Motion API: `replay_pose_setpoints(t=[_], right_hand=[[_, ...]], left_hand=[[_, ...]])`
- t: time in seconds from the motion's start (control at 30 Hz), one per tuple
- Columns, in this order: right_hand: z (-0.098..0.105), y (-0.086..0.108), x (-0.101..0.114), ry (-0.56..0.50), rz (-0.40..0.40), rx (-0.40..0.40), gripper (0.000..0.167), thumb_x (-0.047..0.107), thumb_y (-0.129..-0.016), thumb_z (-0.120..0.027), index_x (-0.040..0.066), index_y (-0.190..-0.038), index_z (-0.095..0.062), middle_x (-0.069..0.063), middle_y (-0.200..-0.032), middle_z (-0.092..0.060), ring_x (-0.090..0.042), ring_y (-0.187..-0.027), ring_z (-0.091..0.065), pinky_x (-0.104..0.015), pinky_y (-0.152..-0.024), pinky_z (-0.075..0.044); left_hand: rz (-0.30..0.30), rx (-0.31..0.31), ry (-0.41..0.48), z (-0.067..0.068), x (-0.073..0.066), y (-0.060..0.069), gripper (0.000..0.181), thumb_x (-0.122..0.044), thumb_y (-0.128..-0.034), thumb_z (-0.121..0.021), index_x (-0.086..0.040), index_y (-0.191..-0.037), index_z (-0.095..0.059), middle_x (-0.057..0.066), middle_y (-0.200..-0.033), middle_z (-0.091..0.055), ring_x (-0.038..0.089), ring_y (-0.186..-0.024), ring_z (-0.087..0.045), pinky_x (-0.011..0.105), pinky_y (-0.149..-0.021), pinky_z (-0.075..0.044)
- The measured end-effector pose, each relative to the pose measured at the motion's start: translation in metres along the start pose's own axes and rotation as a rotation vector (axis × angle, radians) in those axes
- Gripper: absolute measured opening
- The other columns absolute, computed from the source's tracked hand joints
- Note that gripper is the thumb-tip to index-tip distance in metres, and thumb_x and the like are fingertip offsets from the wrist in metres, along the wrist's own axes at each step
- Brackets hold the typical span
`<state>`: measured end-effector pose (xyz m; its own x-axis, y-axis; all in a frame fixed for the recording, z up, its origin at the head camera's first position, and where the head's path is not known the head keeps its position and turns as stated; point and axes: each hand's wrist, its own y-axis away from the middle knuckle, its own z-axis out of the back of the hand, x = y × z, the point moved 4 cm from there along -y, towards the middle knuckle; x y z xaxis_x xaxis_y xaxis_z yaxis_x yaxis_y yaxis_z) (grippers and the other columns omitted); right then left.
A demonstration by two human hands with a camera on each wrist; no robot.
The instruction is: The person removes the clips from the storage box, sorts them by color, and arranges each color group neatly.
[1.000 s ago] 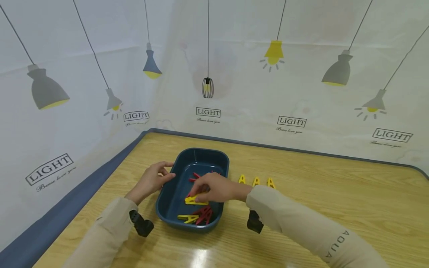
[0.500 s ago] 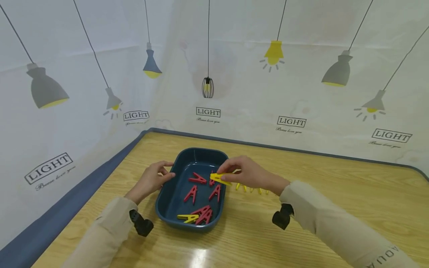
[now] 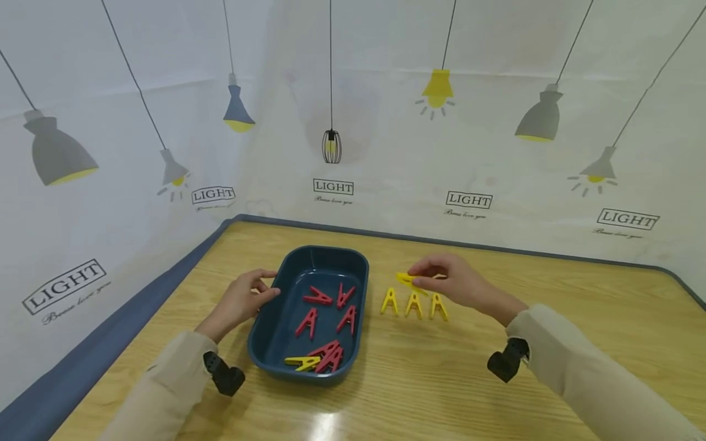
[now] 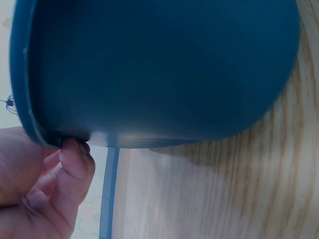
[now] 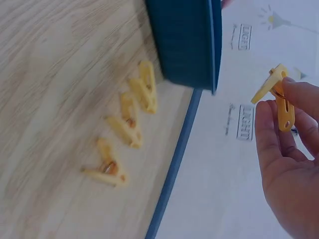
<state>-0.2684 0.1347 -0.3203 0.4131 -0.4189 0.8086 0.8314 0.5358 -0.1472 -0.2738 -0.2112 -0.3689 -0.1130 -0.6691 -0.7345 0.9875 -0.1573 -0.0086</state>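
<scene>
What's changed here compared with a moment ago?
The right hand has carried a yellow clip rightward out of the blue tray, gripping it near three yellow clips on the table. The left hand still holds the tray's edge; the red clips stayed inside.

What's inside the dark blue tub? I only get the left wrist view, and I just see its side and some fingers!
Observer: The tub has several red clothespins in it and one yellow clothespin.
Operator: Ooh! And what's the right hand doing? I can't see it at all.
Observer: The right hand is pinching another yellow clothespin between its thumb and fingers.
</scene>
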Motion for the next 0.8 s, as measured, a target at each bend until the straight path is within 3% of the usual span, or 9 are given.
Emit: replay_pose_setpoints(t=[0.17,0.37,0.53,0.8], right_hand=[[0.012,0.015,-0.022,0.020,-0.046,-0.048,0.023,0.015,-0.086,-0.058,-0.001,-0.102,-0.061,-0.011,-0.095,-0.059,-0.027,-0.085,-0.058,-0.034,-0.071,-0.048],[0.024,0.033,-0.043,0.080,-0.088,-0.113,0.023,0.017,-0.086,-0.059,0.000,-0.101,-0.061,-0.009,-0.093,-0.060,-0.021,-0.081,-0.058,-0.035,-0.069,-0.048],[0.031,0.043,-0.062,0.124,-0.176,-0.153,0.025,0.017,-0.085,-0.059,-0.002,-0.100,-0.060,-0.010,-0.091,-0.061,-0.020,-0.080,-0.058,-0.036,-0.068,-0.047],[0.031,0.052,-0.089,0.182,-0.302,-0.202,0.023,0.018,-0.085,-0.060,-0.002,-0.098,-0.061,-0.010,-0.091,-0.060,-0.019,-0.079,-0.056,-0.030,-0.066,-0.046]], left_hand=[[0.011,-0.003,-0.003,0.000,0.000,-0.001,0.042,-0.013,-0.0866,-0.057,-0.001,-0.125,-0.046,0.009,-0.076,-0.055,0.014,-0.051,-0.048,0.029,-0.046,-0.045],[0.020,-0.009,-0.014,0.000,-0.001,-0.001,0.042,-0.013,-0.0863,-0.058,-0.001,-0.125,-0.047,0.009,-0.075,-0.056,0.015,-0.051,-0.049,0.028,-0.046,-0.045],[0.027,-0.008,-0.015,0.000,0.000,-0.002,0.042,-0.014,-0.0863,-0.058,-0.001,-0.125,-0.047,0.008,-0.075,-0.056,0.015,-0.052,-0.049,0.029,-0.047,-0.045],[0.013,-0.011,-0.023,0.001,0.001,-0.001,0.042,-0.014,-0.0862,-0.058,-0.001,-0.125,-0.047,0.007,-0.074,-0.056,0.015,-0.051,-0.048,0.028,-0.046,-0.044]])
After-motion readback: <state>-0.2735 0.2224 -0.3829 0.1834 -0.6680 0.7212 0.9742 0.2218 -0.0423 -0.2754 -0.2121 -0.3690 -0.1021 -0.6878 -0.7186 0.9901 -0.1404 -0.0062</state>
